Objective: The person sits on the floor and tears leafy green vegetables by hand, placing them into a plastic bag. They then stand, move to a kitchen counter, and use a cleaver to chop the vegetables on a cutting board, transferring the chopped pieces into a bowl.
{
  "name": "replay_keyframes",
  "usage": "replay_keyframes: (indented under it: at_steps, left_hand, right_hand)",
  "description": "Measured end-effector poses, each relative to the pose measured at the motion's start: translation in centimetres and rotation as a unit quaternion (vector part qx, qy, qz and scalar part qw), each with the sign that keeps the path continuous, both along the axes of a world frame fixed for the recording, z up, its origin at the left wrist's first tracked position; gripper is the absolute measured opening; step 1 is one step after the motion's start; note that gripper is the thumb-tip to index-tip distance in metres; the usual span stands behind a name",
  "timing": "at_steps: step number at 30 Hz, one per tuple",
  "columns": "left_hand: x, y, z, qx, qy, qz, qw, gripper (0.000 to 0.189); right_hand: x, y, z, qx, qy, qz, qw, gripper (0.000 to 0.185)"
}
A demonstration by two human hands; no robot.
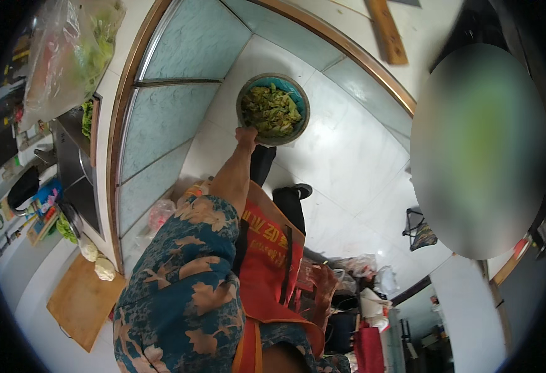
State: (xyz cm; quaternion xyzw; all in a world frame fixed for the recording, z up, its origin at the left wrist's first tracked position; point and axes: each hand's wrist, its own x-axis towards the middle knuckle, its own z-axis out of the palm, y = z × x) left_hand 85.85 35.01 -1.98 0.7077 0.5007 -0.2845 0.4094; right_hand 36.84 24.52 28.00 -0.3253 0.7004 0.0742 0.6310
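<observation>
My left hand [246, 135] grips the near rim of a round bin [306, 122] at the upper middle. A teal plastic bag [303, 99] lines the bin, and wilted leafy greens [273, 109] lie inside. The bin is above the white tiled floor, just beyond my feet; whether it touches the floor, I cannot tell. My right hand is out of view. Below the outstretched arm hangs a red apron [266, 279] with orange trim and printed writing.
Tiled counters [114, 70] edge the floor on the left and top. On the left are a plastic bag of vegetables [74, 56], a sink and a wooden cutting board [84, 298]. A folding stool [420, 231] stands at right; a red wooden chair [315, 289] and bags are behind me.
</observation>
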Motion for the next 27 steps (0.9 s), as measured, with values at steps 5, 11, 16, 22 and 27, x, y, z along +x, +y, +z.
replay_keyframes:
  at_steps: [5,11,16,22,27]
  left_hand:
    - [5.5,2.7,-4.1,-0.038,0.060,0.088,0.994,0.006]
    - [8.8,2.9,-7.9,-0.076,-0.010,0.134,0.988,0.015]
    - [9.0,4.4,-11.8,-0.128,-0.025,0.166,0.978,0.008]
    - [8.5,4.8,-13.5,-0.195,-0.047,0.227,0.953,0.021]
    - [7.1,6.6,-14.6,-0.254,-0.096,0.237,0.933,0.009]
  right_hand:
    - [5.1,-2.6,0.1,0.026,0.024,0.060,0.998,0.031]
    - [10.3,-5.7,-2.6,0.056,0.045,0.131,0.989,0.030]
    - [12.8,-9.0,-3.9,0.063,0.082,0.200,0.974,0.031]
    - [13.4,-10.6,-4.7,0.042,0.095,0.218,0.970,0.032]
    - [14.3,-11.0,-5.0,0.051,0.094,0.220,0.970,0.033]
